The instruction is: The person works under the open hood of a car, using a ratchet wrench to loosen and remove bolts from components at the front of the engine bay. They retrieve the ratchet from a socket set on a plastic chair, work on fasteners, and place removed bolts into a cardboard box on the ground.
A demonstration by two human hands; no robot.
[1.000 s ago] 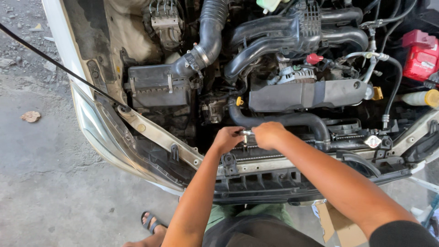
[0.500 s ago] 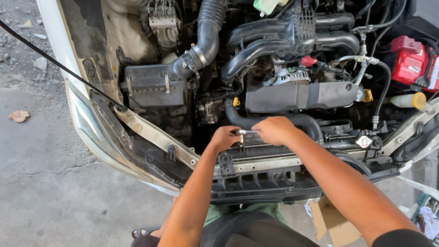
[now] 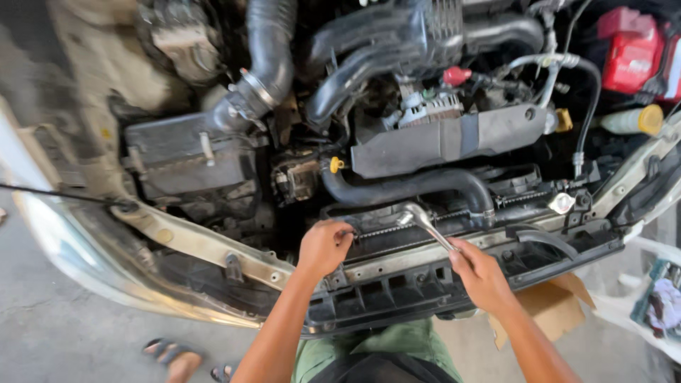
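Open engine bay seen from above. The right hand (image 3: 481,275) is closed around the handle of a chrome ratchet wrench (image 3: 425,224), whose head sits at the radiator top (image 3: 397,230), just below the black radiator hose (image 3: 411,186). The left hand (image 3: 323,246) is curled, fingertips pinching something small at the radiator's edge.

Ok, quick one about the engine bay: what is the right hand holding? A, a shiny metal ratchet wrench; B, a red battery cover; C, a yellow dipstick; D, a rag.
A: the right hand grips the handle of a shiny metal ratchet wrench, whose head sits at the top of the radiator, while the left hand rests on the same front edge.
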